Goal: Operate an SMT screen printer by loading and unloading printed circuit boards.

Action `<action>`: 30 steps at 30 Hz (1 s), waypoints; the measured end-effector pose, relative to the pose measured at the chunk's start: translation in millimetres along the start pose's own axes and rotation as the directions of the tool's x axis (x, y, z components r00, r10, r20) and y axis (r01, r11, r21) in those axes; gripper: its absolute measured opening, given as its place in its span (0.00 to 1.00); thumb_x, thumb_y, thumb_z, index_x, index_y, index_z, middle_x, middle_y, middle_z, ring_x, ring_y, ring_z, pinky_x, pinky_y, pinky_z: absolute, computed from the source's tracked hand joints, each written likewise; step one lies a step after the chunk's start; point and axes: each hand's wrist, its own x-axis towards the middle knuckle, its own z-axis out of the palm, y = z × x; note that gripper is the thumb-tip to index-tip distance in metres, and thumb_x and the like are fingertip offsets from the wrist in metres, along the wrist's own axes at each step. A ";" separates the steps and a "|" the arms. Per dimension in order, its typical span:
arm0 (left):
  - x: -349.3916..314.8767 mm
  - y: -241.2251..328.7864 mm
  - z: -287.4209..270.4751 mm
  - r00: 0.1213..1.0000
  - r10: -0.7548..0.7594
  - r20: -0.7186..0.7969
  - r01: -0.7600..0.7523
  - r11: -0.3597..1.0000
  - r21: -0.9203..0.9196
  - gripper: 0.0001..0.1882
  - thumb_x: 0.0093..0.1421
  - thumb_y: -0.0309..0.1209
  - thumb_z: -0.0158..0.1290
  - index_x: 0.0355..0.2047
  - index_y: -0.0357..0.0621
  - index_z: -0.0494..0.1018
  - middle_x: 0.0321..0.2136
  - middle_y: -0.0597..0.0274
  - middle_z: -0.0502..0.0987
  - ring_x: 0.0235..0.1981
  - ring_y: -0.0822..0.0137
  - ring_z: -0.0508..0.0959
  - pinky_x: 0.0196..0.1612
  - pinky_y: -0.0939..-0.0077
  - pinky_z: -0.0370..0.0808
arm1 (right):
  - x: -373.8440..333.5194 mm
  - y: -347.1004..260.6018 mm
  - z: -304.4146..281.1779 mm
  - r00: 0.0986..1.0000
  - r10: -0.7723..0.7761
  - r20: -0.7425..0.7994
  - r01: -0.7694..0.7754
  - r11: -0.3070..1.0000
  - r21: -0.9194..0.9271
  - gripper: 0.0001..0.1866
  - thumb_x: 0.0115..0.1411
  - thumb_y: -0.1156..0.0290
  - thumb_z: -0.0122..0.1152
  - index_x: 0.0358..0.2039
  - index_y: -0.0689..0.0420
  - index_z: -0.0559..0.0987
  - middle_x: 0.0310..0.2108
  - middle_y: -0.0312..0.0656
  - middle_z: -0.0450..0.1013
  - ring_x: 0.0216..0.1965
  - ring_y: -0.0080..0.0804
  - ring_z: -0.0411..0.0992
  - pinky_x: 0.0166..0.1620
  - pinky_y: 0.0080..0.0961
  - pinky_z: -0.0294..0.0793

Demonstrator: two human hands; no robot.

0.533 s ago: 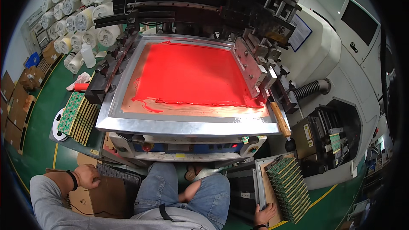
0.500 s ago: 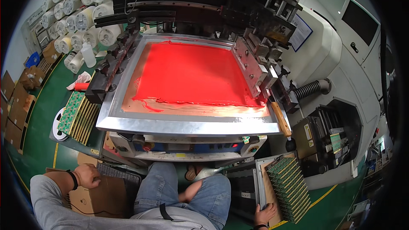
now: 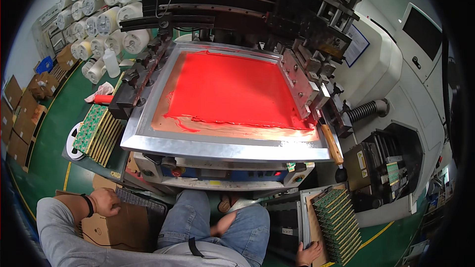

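Note:
My left hand (image 3: 105, 201) rests on the top of a brown cardboard box (image 3: 121, 227) at the lower left. Its fingers are curled in and nothing shows in them. At the lower right my right hand (image 3: 309, 253) lies with fingers outstretched against the edge of a flat brown board (image 3: 313, 217). Beside it, on that board, stand several green circuit boards (image 3: 338, 225) in a slanted row. In front of me a metal-framed printing screen (image 3: 222, 153) carries a wide sheet of red paste (image 3: 232, 89), its near edge ragged.
A wooden-handled spatula (image 3: 332, 144) lies at the frame's right corner, near clamp blocks (image 3: 301, 81). Another row of green boards (image 3: 94, 131) stands left, beside a white reel (image 3: 74, 143). A dark keyboard (image 3: 143, 200) is behind the box. White reels (image 3: 99, 20) are stacked far left.
The view has turned slightly, so the scene sits a little farther right and lower. Both hands keep their places on the box and at the board's edge.

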 end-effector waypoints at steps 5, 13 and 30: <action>1.5 -0.1 2.4 0.999 -0.029 0.013 0.029 1.000 0.011 0.13 0.54 0.43 0.57 0.29 0.49 0.82 0.28 0.57 0.82 0.36 0.51 0.81 0.44 0.58 0.79 | 3.6 2.8 7.2 1.000 -0.002 -0.002 0.002 1.000 -0.010 0.37 0.52 0.50 0.72 0.53 0.60 0.69 0.63 0.56 0.62 0.68 0.57 0.55 0.68 0.53 0.54; 3.5 -1.0 8.9 1.000 -0.005 -0.003 0.005 1.000 0.017 0.14 0.55 0.43 0.56 0.29 0.46 0.82 0.28 0.55 0.82 0.36 0.51 0.81 0.44 0.57 0.79 | -3.0 7.6 13.2 0.955 -0.234 -0.181 0.194 0.957 -0.215 0.39 0.56 0.41 0.67 0.56 0.61 0.74 0.60 0.56 0.70 0.58 0.59 0.68 0.59 0.53 0.69; 6.8 -15.2 28.6 1.000 -0.016 -0.027 0.016 1.000 0.011 0.15 0.56 0.43 0.56 0.31 0.46 0.82 0.30 0.56 0.82 0.38 0.50 0.80 0.45 0.56 0.78 | -17.0 -7.9 35.7 0.938 -0.248 -0.242 0.217 0.965 -0.149 0.29 0.65 0.52 0.59 0.56 0.63 0.73 0.60 0.57 0.70 0.57 0.59 0.70 0.57 0.52 0.71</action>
